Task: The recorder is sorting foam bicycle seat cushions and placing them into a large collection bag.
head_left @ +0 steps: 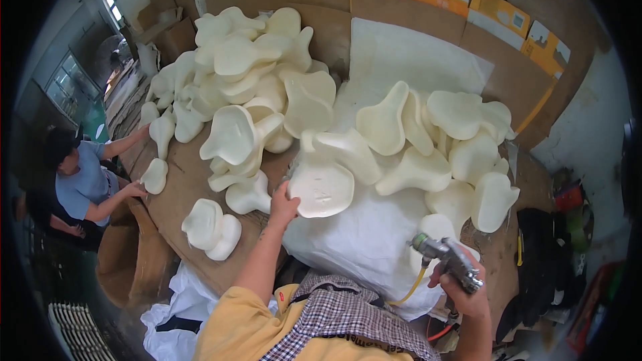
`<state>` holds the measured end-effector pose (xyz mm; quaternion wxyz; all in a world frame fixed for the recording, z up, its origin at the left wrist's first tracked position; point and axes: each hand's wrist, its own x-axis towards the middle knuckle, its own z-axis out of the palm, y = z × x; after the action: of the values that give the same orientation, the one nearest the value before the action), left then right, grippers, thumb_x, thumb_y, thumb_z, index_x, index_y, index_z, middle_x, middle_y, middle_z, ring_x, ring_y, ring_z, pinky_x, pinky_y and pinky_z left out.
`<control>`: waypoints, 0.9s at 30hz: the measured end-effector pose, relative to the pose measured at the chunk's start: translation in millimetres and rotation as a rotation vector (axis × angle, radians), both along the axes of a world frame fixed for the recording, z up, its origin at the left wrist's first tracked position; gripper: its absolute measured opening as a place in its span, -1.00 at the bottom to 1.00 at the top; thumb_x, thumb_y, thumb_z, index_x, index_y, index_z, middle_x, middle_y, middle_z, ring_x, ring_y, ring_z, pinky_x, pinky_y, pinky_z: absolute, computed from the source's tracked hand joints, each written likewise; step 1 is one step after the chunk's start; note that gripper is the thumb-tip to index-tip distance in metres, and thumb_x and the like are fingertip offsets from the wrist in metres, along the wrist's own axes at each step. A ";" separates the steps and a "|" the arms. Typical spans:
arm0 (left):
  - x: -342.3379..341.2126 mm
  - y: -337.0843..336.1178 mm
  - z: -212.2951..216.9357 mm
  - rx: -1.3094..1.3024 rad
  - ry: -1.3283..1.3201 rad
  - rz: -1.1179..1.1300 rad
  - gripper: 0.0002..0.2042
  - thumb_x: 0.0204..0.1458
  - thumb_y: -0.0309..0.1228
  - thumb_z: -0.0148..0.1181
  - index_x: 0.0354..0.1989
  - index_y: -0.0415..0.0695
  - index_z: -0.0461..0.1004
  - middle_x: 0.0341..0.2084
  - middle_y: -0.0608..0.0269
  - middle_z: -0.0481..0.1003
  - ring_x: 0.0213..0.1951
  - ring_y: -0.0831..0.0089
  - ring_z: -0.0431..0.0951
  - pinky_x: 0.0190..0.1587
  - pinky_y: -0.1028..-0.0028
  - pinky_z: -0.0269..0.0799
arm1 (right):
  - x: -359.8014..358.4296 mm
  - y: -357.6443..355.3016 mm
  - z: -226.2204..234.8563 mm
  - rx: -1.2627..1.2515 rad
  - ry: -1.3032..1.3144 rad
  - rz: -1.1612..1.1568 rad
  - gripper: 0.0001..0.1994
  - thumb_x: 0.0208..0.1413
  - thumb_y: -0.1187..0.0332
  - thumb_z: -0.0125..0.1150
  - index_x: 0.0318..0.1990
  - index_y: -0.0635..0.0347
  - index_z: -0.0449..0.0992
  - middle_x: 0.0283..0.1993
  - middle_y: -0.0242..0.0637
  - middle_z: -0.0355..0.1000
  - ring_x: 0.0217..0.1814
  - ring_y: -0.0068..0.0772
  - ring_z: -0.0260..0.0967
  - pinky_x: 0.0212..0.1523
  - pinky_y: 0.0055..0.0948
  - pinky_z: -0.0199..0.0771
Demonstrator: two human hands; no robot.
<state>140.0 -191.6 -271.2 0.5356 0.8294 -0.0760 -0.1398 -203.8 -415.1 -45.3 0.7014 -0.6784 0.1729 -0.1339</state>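
Observation:
My left hand [285, 204] grips the edge of a cream, saddle-shaped foam pad [324, 190], its broad face turned up. Closed around a metal spray gun [449, 258] is my right hand [465, 286]; a yellow hose runs down from the gun. The gun's nozzle end points left, well apart from the held pad. Behind the held pad lies another pad [348, 150]. A heap of similar pads [244, 60] rises at the far left, and a smaller group [461, 134] lies on the right.
White sheeting [374, 217] covers the middle of a brown cardboard-topped table [184, 210]. Two pads [210, 227] sit near its left front. A co-worker [83, 177] handles pads at the left edge. Cardboard walls [414, 17] stand behind; dark cloth [535, 261] hangs at the right.

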 end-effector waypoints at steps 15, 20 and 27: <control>51.8 -118.3 -68.2 -0.293 0.896 0.308 -0.49 -0.10 -0.28 0.26 0.00 -0.15 0.20 -0.18 0.02 0.38 -0.36 0.15 0.48 -0.52 0.26 0.43 | 6.5 12.0 -18.8 -0.037 0.064 -0.159 -0.35 -0.02 0.21 0.27 0.17 0.37 0.18 -0.32 -0.15 0.44 -0.30 -0.38 0.43 -0.21 -0.41 0.42; 18.7 -133.0 -44.1 -0.351 0.527 0.264 -0.46 -0.13 -0.51 0.15 0.11 -0.06 0.18 -0.13 0.03 0.37 -0.29 0.21 0.50 -0.46 0.27 0.47 | -1.8 1.6 -9.9 -0.014 0.093 -0.152 -0.41 -0.04 0.49 0.23 0.19 0.35 0.18 -0.27 -0.19 0.45 -0.19 -0.44 0.41 -0.13 -0.44 0.39; 6.7 -93.8 -67.7 0.014 -0.031 0.103 -0.45 -0.12 -0.56 0.12 0.15 -0.05 0.26 -0.41 0.21 0.44 -0.60 0.51 0.43 -0.60 0.50 0.40 | 25.4 -19.0 -1.6 -0.207 0.215 0.011 -0.46 -0.06 0.54 0.21 0.14 0.35 0.23 -0.31 -0.23 0.45 -0.28 -0.49 0.42 -0.20 -0.48 0.43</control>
<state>146.7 -285.3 -338.9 0.5350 0.8379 -0.0405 -0.1000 -178.4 -434.1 -46.9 0.6059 -0.7585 0.2285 -0.0735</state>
